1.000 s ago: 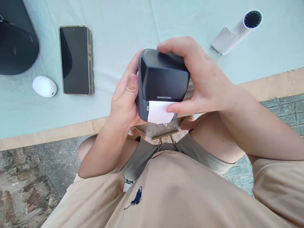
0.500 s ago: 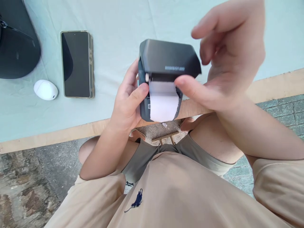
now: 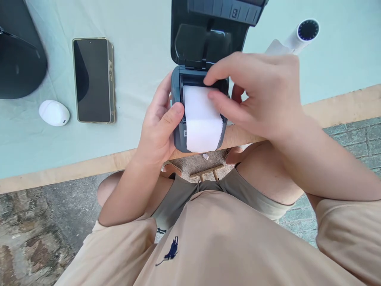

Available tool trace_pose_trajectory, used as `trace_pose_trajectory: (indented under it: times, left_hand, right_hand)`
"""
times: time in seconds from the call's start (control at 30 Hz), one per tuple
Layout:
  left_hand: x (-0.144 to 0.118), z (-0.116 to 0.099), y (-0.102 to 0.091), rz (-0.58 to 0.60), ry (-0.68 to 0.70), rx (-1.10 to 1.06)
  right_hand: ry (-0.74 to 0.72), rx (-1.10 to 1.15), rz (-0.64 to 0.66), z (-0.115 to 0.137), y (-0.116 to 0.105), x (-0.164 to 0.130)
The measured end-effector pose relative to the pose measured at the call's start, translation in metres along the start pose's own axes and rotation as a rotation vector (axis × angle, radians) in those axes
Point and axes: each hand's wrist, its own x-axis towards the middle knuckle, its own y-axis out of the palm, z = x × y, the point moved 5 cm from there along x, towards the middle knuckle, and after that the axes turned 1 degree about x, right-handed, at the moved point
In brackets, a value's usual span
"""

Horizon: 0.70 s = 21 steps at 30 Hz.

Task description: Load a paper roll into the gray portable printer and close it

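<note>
A dark label printer (image 3: 177, 137) is held over the table's front edge in my left hand (image 3: 159, 127). My left thumb presses its side and the fingers wrap behind it. Its dark lid (image 3: 196, 43) stands swung open at the far side, inside facing up. In the bay lies a white paper roll (image 3: 200, 109), its loose end hanging over the printer's near edge. My right hand (image 3: 258, 91) has thumb and index finger closed at the roll's upper right part. The other right fingers are curled and partly hidden.
A phone (image 3: 93, 79) in a clear case and a white rounded case (image 3: 54, 113) lie left on the pale cloth (image 3: 143, 47). A black object (image 3: 20, 59) fills the far left corner. Beyond my right hand is a white roll with a dark core (image 3: 308, 29).
The printer's lid has swung up and away from me, baring the paper bay. My right hand has moved left and down from the lid's side onto the paper roll. My left hand keeps its hold.
</note>
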Motion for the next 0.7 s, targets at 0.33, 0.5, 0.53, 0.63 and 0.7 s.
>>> trace_pose_trajectory:
  times: [0.33, 0.5, 0.53, 0.63, 0.7]
  left_hand:
    - [0.007, 0.007, -0.007, 0.08, 0.056, 0.043]
    - [0.002, -0.001, -0.001, -0.01, 0.05, 0.02]
    - [0.001, -0.001, 0.0, -0.031, 0.033, 0.017]
    - [-0.002, -0.003, 0.002, -0.075, -0.01, 0.011]
    - [-0.003, -0.004, 0.003, -0.095, -0.017, 0.007]
  right_hand:
    - [0.387, -0.4, 0.614, 0.017, 0.006, 0.025]
    - [0.352, -0.237, 0.499, 0.018, -0.003, 0.023]
    - [0.333, -0.129, 0.438, 0.017, -0.007, 0.019]
    - [0.31, 0.264, 0.218, 0.007, -0.024, 0.007]
    - [0.342, 0.501, 0.087, -0.006, -0.03, 0.001]
